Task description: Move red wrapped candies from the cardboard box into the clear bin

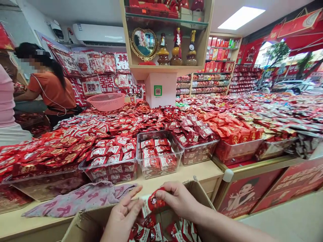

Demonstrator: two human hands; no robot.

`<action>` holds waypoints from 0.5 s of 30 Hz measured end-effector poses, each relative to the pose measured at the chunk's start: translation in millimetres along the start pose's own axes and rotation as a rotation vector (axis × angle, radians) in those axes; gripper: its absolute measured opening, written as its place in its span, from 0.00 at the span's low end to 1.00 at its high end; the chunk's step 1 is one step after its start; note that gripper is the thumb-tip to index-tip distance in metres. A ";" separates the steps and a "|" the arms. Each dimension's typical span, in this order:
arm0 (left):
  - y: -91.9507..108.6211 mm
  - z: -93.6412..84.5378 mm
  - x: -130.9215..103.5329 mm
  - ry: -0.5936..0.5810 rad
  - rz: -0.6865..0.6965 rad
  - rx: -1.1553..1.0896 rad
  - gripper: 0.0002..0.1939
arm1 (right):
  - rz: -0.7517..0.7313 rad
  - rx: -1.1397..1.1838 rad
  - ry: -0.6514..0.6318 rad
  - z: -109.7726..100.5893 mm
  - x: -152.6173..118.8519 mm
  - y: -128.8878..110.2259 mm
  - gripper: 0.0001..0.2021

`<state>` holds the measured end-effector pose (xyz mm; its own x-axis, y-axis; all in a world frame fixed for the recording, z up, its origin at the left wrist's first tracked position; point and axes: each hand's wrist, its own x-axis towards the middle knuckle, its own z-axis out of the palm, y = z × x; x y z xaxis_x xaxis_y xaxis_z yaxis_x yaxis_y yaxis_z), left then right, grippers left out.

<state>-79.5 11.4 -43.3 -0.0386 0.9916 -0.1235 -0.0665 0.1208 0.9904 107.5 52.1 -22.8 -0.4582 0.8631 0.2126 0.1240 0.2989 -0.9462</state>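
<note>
Between my two hands, a small red and white packet (153, 201) is held above an open cardboard box (85, 223). My left hand (123, 215) pinches its left, white end between thumb and fingers. On the right, the thumb and fingers of my right hand (178, 198) close on its red end. More loose red and white packets (156, 232) lie inside the box beneath my hands. Just beyond the box stands a clear plastic bin (160, 161) partly filled with similar packets in rows.
Heaped bins of red packets (113, 154) line the counter (196, 171). A pink patterned cloth (80, 200) lies left of the box. A pink basket (107, 102) and a shelf cabinet (166, 69) stand behind. Two people are at the left, one in an orange shirt (54, 90).
</note>
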 end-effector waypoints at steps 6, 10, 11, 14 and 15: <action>-9.7 -60.1 33.6 0.246 0.345 0.696 0.17 | -0.106 -0.256 0.326 -56.7 96.2 -27.4 0.13; -19.4 -71.1 41.9 0.317 0.595 1.046 0.12 | 0.239 -0.362 0.152 -62.6 160.9 -15.5 0.08; -20.9 -70.7 41.9 0.319 0.664 1.091 0.11 | 0.286 -0.408 0.096 -59.1 170.8 -11.2 0.07; -23.9 -68.6 40.8 0.322 0.840 1.167 0.10 | 0.301 -0.531 0.014 -47.0 188.6 -1.0 0.06; -24.7 -68.1 40.5 0.330 0.881 1.179 0.10 | 0.293 -0.562 0.011 -44.2 192.1 1.4 0.06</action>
<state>-147.3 45.5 -77.0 0.1348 0.7295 0.6705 0.9064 -0.3641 0.2139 58.5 236.3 27.4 -0.3266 0.9446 -0.0311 0.6874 0.2149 -0.6937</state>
